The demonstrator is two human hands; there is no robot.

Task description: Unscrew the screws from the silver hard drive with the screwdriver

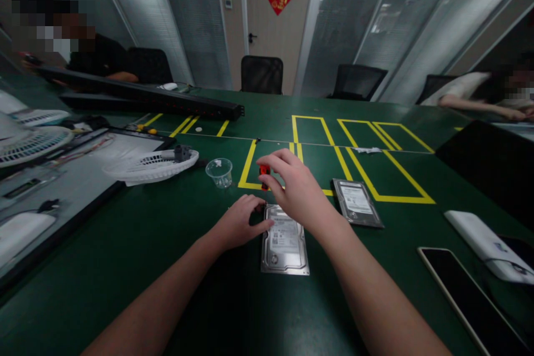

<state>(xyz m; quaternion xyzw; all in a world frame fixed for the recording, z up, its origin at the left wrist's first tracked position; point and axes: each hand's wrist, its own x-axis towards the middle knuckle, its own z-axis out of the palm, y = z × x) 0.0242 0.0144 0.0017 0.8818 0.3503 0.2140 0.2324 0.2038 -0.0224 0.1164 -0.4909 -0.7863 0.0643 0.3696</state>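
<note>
A silver hard drive (pixel 285 247) with a white label lies flat on the green table in front of me. My left hand (pixel 240 221) is curled at its left edge, thumb on the label and fingertips near the far left corner. Above that corner, my right hand (pixel 287 181) pinches a short red-and-black screwdriver (pixel 264 172) upright between thumb and fingers. Its tip is too small to make out. To the right lies a second hard drive (pixel 357 203), which neither hand touches.
A clear plastic cup (pixel 219 173) holds small bits. White fan parts (pixel 154 166) and a large panel (pixel 95 172) lie left, a long black bar (pixel 158 92) behind. On the right are a phone (pixel 471 295), a white device (pixel 484 245) and a black laptop-like panel (pixel 488 167). People sit at both sides.
</note>
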